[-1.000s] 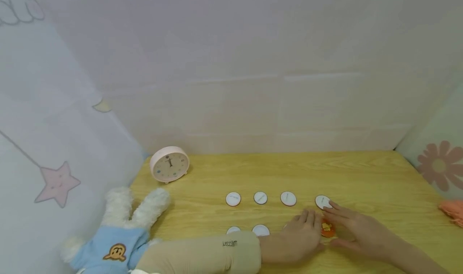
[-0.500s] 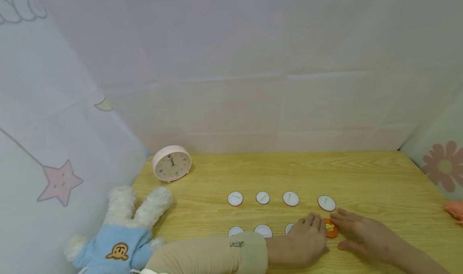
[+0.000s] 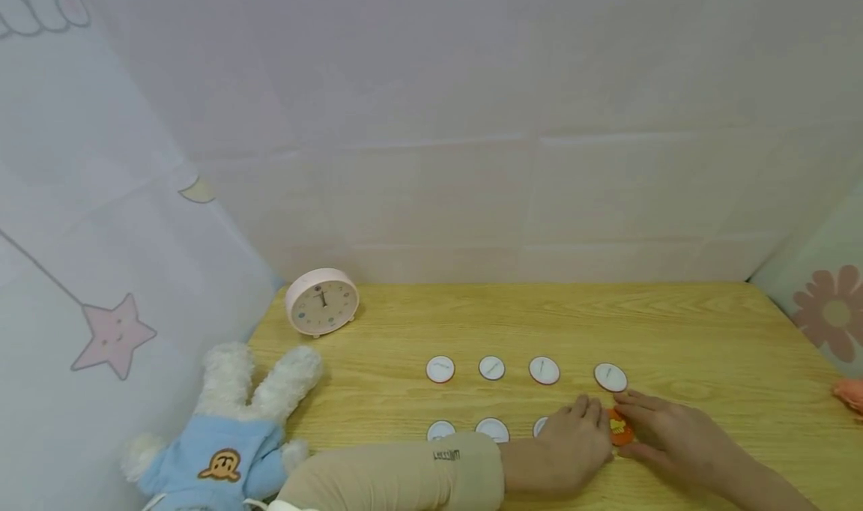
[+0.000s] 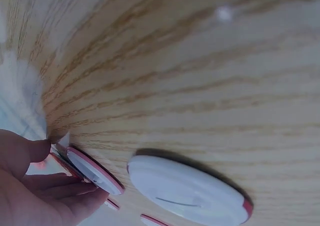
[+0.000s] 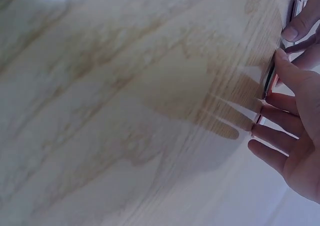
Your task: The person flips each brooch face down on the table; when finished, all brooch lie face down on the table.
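A round badge with an orange face and yellow picture (image 3: 619, 428) lies on the wooden table between my hands. My right hand (image 3: 681, 440) holds it at the right edge, index finger above and thumb below. My left hand (image 3: 573, 447) lies at its left side with fingers outstretched together, partly hiding a white-backed badge (image 3: 540, 425). In the left wrist view, the left thumb and fingers are beside a red-rimmed white badge (image 4: 95, 171), and another white badge (image 4: 185, 191) lies nearer the camera. The right wrist view shows the right fingertips (image 5: 283, 55) at a badge's edge.
More white-backed badges form two rows, such as the far-row badge (image 3: 440, 369) and the near-row badge (image 3: 492, 430). A pink clock (image 3: 322, 303) stands at the back left. A plush toy in blue (image 3: 209, 458) lies at left, beside the beige sleeve (image 3: 398, 473).
The right hand drew away from the far-row badge, then came back left so its thumb meets the orange badge. The left hand stays beside it. The whole head view shifted slightly.
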Tool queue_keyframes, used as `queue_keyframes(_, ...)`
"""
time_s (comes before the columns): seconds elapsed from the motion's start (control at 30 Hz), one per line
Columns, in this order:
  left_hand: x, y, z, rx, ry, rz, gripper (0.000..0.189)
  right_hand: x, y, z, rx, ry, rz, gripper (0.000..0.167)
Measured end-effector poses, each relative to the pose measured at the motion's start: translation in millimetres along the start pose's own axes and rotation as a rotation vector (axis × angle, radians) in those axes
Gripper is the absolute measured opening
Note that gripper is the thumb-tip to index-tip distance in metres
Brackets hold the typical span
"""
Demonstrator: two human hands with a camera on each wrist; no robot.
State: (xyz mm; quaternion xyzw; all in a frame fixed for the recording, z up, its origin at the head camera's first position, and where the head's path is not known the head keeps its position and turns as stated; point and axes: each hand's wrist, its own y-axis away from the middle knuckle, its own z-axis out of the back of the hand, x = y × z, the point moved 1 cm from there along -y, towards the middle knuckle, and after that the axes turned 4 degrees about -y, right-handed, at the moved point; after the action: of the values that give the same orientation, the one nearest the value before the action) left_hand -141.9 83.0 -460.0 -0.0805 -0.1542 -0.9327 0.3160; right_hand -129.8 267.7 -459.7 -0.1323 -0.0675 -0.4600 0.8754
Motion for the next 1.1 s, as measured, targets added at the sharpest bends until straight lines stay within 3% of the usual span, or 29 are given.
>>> queue_keyframes(0.23, 0.3, 0.0, 0.6, -0.007, -0.010, 0.006, 0.055, 0.8, -0.6, -1.0, -0.048, 0.028, 0.037, 0.052)
queue_keyframes(0.4, -2.3, -1.3, -1.9, -0.013, -0.051, 0.021, 0.055, 3.5, 2.1, -1.4, -0.042, 0.023, 0.013, 0.051)
queue_keyframes(0.63, -4.3, -4.0, -3.0, 0.040, -0.056, 0.036, 0.056, 6.6, 4.6, -3.2, -0.007, -0.032, -0.037, 0.059)
queue_keyframes(0.87, -4.9, -2.3, -1.0, 0.027, -0.094, 0.036, 0.057, 7.7, 7.1, -3.3, -0.034, -0.028, -0.019, 0.057)
queue_keyframes(1.1, -5.3, -0.2, -1.8, -0.013, -0.138, 0.013, 0.047, 7.0, 8.7, -1.0, -0.030, -0.026, 0.012, 0.035)
